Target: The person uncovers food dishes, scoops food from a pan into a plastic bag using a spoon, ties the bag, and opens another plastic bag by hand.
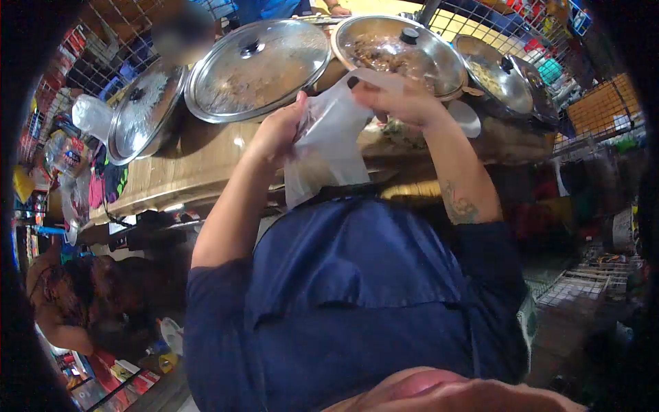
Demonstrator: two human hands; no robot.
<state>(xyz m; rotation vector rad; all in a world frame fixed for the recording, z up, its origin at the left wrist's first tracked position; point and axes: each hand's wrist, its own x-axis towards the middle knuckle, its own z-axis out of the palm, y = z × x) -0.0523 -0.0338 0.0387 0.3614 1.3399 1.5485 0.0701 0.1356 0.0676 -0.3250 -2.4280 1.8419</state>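
Note:
A thin, whitish plastic bag (pixel 333 127) is stretched between my two hands above the front edge of the table. My left hand (pixel 280 129) grips its left side, thumb pointing up. At the bag's upper right, my right hand (pixel 405 99) has its fingers bent around the plastic. A small black spot shows by those fingertips; I cannot make out what it is. The bag hangs down toward my apron, and something pale shows dimly in its lower part. Just behind my hands are a big pan with a glass lid (pixel 257 69) and another glass-lidded pan (pixel 395 51) of brown food.
More lidded pans stand at the left (pixel 147 113) and right (pixel 494 72). A white bowl (pixel 467 118) sits right of my right hand. Clear plastic cups (pixel 93 113) are at far left. Wire mesh (pixel 473 24) runs behind the table (pixel 199 165). Another person (pixel 68 295) is at lower left.

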